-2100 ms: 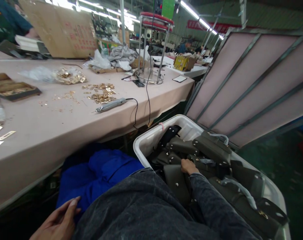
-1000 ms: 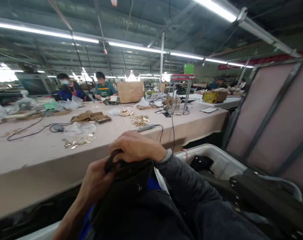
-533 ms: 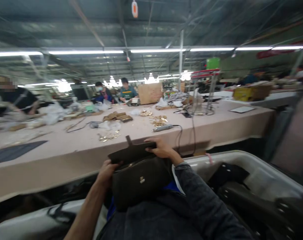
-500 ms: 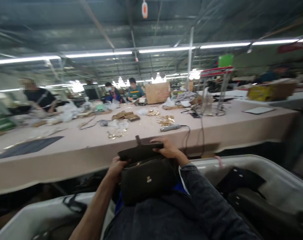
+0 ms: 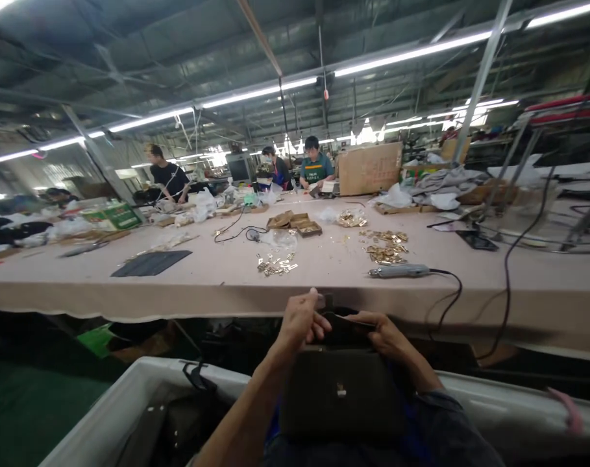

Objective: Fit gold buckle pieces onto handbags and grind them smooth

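A dark handbag (image 5: 341, 395) rests upright against my lap, with a small metal clasp (image 5: 341, 389) on its front. Its flap (image 5: 346, 331) is lifted away from the body, and a short tab (image 5: 328, 302) sticks up from the flap. My right hand (image 5: 389, 336) grips the flap's right edge between thumb and fingers. Beside the tab, my left hand (image 5: 299, 321) is raised with thumb and forefinger pressed together; whatever is between them is too small to make out. Its other fingers curl near the flap's left side.
Beyond the bag runs a cloth-covered table (image 5: 226, 266) bearing a grey electric screwdriver (image 5: 399, 271), piles of gold metal fittings (image 5: 387, 246), small cardboard boxes (image 5: 295, 222) and a phone (image 5: 477, 240). White bins (image 5: 143, 383) flank me. Several people (image 5: 317, 165) work across the table.
My left hand has left the flap's left corner and risen beside the tab, its fingertips pinched. My right hand stays on the flap. The view has swung to the left.
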Tool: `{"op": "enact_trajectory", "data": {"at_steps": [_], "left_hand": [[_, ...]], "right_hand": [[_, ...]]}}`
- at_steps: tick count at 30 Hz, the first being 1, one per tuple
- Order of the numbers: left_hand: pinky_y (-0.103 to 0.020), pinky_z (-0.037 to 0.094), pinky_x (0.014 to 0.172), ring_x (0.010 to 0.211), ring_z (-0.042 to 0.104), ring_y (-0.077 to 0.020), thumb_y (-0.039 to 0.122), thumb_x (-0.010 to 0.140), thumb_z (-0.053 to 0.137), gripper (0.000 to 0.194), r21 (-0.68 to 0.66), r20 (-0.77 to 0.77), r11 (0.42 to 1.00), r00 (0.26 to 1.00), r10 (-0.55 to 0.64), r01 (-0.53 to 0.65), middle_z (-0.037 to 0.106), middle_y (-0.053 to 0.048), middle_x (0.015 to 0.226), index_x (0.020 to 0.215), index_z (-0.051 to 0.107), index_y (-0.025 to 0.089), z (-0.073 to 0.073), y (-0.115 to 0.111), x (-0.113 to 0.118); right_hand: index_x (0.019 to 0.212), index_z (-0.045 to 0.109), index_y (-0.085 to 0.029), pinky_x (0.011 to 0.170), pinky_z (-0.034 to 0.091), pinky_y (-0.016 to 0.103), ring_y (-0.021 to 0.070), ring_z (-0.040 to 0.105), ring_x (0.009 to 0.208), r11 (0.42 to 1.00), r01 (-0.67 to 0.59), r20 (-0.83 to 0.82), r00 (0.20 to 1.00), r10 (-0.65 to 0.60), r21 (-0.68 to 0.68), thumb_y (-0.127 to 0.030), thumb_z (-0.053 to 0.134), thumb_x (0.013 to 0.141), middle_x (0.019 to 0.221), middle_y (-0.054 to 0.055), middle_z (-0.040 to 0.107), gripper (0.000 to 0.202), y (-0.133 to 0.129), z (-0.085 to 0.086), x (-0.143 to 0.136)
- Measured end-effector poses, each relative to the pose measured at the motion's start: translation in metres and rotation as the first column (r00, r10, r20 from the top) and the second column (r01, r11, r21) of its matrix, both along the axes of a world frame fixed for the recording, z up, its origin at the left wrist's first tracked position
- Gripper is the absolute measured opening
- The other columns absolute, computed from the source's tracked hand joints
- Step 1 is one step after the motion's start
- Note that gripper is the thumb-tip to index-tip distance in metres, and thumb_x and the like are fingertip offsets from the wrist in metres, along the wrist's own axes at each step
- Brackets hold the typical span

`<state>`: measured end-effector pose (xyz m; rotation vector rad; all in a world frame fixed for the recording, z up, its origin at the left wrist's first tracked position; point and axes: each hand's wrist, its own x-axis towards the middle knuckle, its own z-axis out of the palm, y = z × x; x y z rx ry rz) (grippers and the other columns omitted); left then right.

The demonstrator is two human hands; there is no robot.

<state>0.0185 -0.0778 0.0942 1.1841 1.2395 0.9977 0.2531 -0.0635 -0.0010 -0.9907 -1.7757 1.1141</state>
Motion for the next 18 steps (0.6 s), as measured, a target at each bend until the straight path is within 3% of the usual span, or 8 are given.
{"op": "enact_trajectory", "data": {"at_steps": [2,5,8,10,14,18], "left_hand": [[-0.019,0.029,0.031,0.037,0.055,-0.0157,0.060,0.104,0.030,0.068,-0.277,0.161,0.957,0.986,-0.043,0.087,0.071,-0.017,0.065,0.118,0.062,0.002,-0.009,0.024,0.015],[-0.021,0.047,0.040,0.046,0.064,-0.0168,0.050,0.106,0.037,0.058,-0.432,0.296,0.899,0.953,0.060,0.078,0.073,-0.021,0.071,0.102,0.066,0.000,-0.029,0.051,0.026],[-0.022,0.057,0.053,0.058,0.071,-0.0180,0.026,0.093,0.066,0.027,-0.420,0.360,0.906,0.925,0.118,0.048,0.074,-0.020,0.076,0.099,0.069,0.000,-0.054,0.066,0.025],[-0.023,0.059,0.059,0.065,0.073,-0.0190,0.015,0.077,0.080,0.029,-0.380,0.400,0.923,0.909,0.115,0.050,0.076,-0.020,0.081,0.100,0.070,0.000,-0.072,0.073,0.021],[-0.024,0.059,0.056,0.063,0.073,-0.0208,0.018,0.062,0.092,0.050,-0.275,0.393,0.961,0.911,0.129,-0.018,0.076,-0.019,0.082,0.103,0.070,0.002,-0.106,0.083,0.016],[-0.027,0.059,0.056,0.062,0.074,-0.0230,0.027,0.066,0.090,0.044,-0.197,0.269,0.971,0.945,0.185,-0.134,0.077,-0.017,0.082,0.100,0.071,0.006,-0.130,0.090,0.015]], "right_hand": [[0.113,0.080,-0.022,0.078,0.051,0.031,0.0225,0.066,0.089,0.999,0.042,0.018,0.999,-0.042,0.012,-0.025,0.061,0.084,0.096,0.006,0.072,0.035,0.010,-0.010,0.000],[0.113,0.080,-0.025,0.072,0.049,0.030,0.0211,0.064,0.082,0.997,0.081,0.052,0.995,-0.082,0.020,-0.019,0.057,0.081,0.090,0.005,0.070,0.040,0.026,-0.028,0.003],[0.113,0.080,-0.027,0.076,0.050,0.032,0.0225,0.065,0.085,0.997,0.079,0.065,0.995,-0.077,-0.019,-0.016,0.054,0.080,0.091,0.005,0.071,0.044,0.041,-0.047,0.007],[0.115,0.080,-0.028,0.079,0.051,0.034,0.0237,0.067,0.088,0.995,0.077,0.078,0.994,-0.072,-0.056,-0.015,0.053,0.080,0.093,0.006,0.072,0.045,0.050,-0.061,0.007],[0.119,0.078,-0.028,0.081,0.052,0.035,0.0242,0.067,0.089,0.991,0.060,0.105,0.993,-0.047,-0.123,-0.014,0.050,0.082,0.096,0.007,0.072,0.048,0.067,-0.088,0.000],[0.124,0.076,-0.028,0.082,0.052,0.034,0.0237,0.067,0.092,0.983,0.022,0.085,0.996,-0.006,-0.181,-0.020,0.049,0.092,0.102,0.008,0.072,0.042,0.080,-0.105,-0.011]]}}
